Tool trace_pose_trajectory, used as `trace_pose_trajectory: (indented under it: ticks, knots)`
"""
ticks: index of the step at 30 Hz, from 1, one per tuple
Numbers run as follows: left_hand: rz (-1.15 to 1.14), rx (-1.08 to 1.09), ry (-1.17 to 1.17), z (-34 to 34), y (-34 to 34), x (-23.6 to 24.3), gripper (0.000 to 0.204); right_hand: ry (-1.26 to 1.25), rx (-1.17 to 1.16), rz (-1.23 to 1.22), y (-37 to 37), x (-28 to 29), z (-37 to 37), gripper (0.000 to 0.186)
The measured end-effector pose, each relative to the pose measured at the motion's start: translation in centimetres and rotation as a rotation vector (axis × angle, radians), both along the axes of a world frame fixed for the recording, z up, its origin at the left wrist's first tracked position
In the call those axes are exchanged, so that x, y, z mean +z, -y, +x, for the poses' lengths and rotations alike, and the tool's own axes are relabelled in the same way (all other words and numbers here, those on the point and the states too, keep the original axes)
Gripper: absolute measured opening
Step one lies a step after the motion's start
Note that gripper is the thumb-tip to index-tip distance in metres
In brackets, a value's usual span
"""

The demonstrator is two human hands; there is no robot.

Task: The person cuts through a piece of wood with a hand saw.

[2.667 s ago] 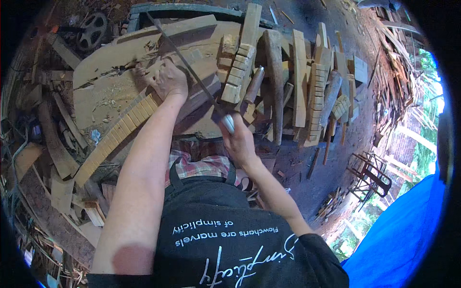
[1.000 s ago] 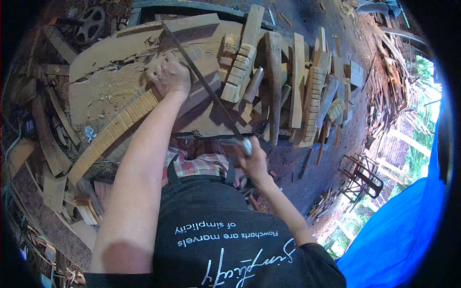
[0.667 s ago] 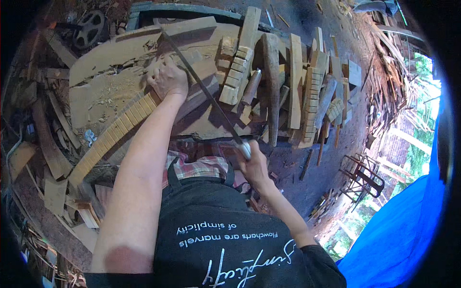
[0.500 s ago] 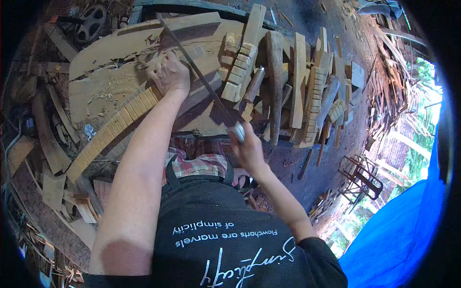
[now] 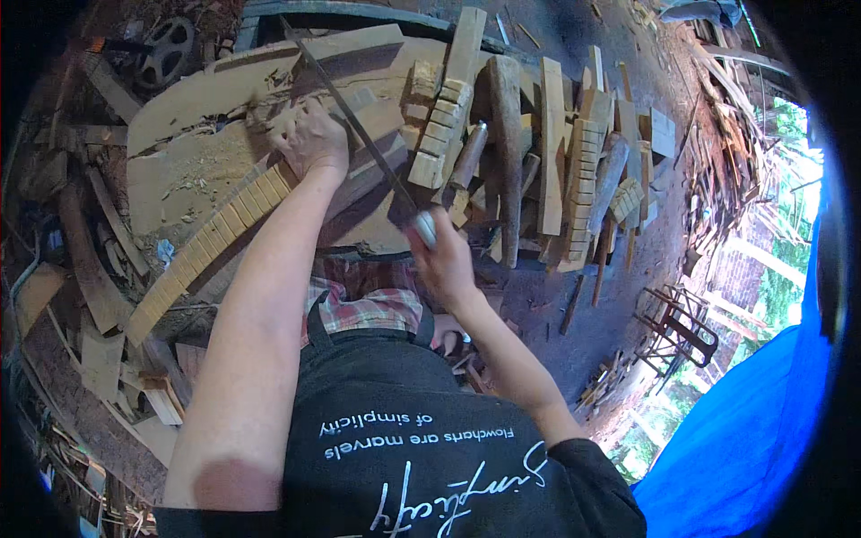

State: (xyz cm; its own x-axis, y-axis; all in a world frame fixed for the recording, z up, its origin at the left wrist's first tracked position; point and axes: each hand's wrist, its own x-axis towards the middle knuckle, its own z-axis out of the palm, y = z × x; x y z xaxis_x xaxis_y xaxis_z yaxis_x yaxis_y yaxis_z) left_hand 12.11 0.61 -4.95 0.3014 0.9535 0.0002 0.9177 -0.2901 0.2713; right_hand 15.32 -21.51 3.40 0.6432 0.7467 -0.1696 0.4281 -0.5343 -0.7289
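Much of your curved timber [image 5: 224, 226] notched | remainder unclear beneath your left hand [image 5: 314, 143], fingers curled over it | right hand [image 5: 444, 260] gripping saw [image 5: 365, 136]

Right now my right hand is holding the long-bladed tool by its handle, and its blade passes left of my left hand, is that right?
Not quite: the head view shows the blade passing right of your left hand, not left. Your right hand does hold the tool by its handle.
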Motion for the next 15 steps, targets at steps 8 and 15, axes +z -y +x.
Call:
trace_pose_trajectory:
  ticks: [8,15]
  knots:
    - [0.025,0.044,0.016,-1.1,-0.2,-0.5,0.026,0.027,0.050,0.050,4.8,1.7,-1.4,0.020]
    - [-0.067,-0.013,0.019,0.8,0.3,0.0,0.026,0.036,0.034,0.022,-1.6,-1.6,1.1,0.021]
